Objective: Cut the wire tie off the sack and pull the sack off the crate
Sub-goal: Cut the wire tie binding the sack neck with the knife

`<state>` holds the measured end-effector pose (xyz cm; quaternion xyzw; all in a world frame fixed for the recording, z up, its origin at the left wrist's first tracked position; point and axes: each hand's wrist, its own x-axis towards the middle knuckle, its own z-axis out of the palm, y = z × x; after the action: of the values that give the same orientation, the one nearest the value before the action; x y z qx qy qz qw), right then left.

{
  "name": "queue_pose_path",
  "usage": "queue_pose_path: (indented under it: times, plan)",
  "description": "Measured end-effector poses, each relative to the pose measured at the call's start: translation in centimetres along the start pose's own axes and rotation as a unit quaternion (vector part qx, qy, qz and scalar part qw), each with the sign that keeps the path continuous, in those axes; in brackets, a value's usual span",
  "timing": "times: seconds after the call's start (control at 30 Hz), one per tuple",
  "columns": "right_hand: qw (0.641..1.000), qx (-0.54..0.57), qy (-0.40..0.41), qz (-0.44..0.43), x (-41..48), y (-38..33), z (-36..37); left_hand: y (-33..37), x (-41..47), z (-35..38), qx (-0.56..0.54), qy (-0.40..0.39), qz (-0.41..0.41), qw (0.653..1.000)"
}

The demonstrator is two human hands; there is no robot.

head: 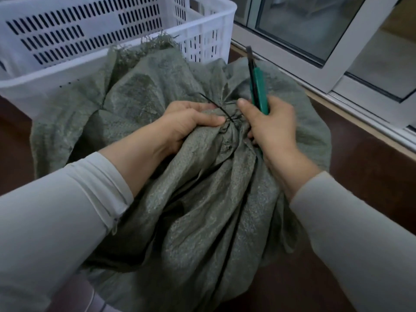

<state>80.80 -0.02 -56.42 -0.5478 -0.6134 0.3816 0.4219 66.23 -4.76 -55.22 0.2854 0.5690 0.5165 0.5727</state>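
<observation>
I see a white slotted plastic basket (94, 39) standing empty at back left, a sliding window frame (337, 64) at right, dark brown floor (360, 154).

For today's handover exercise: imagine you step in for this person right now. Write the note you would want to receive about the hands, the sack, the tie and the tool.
Left hand: gripping the gathered neck of the grey-green sack, just beside the black wire tie.
Right hand: closed on a green-handled cutter, its handle pointing up and away; the working tip is hidden.
The tie looks uncut and is around the neck. The sack is bunched shut; what it covers is not visible. An empty white crate stands behind.
Done: grip set.
Left: cut the tie, pull the sack off.
</observation>
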Motion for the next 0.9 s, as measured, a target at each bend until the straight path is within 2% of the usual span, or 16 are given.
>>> queue_pose_path:
  times: [0.07,0.13,0.23,0.33,0.43,0.6,0.67,0.77,0.8,0.9]
  plan:
    - [0.990,0.099,-0.017,0.100,1.2,1.1,0.6,-0.5,-0.2,0.2,0.006,-0.028,-0.006,1.000]
    - [0.956,0.210,-0.072,0.194,1.4,1.6,1.1,-0.9,-0.3,0.3,0.016,-0.037,-0.004,0.999]
    - [0.933,0.234,-0.112,0.251,1.4,2.0,1.5,-1.7,0.0,-0.2,-0.010,-0.064,0.004,0.998]
    - [0.945,0.197,-0.102,0.241,1.7,2.2,1.6,-1.6,0.0,-0.7,-0.035,-0.131,-0.007,0.991]
    - [0.963,0.125,-0.099,0.219,1.8,2.5,1.6,-1.4,-0.1,-0.4,0.021,-0.162,-0.031,0.986]
    - [0.976,0.079,-0.104,0.175,1.5,3.3,1.3,-1.8,0.7,0.1,0.156,-0.097,-0.014,0.983]
    - [0.985,0.047,-0.071,0.151,1.1,3.0,0.6,-2.1,1.2,0.2,0.154,-0.058,-0.018,0.986]
    - [0.998,-0.033,-0.016,0.057,-1.1,0.8,-1.2,-2.3,1.9,0.5,0.125,-0.008,-0.006,0.992]
    - [0.999,-0.018,-0.017,0.049,-2.2,0.1,-1.6,-2.4,2.0,0.7,0.118,0.001,0.001,0.993]
    - [0.979,0.112,-0.096,0.142,-6.1,-0.9,-1.9,-2.6,2.2,1.5,0.102,0.017,0.019,0.994]
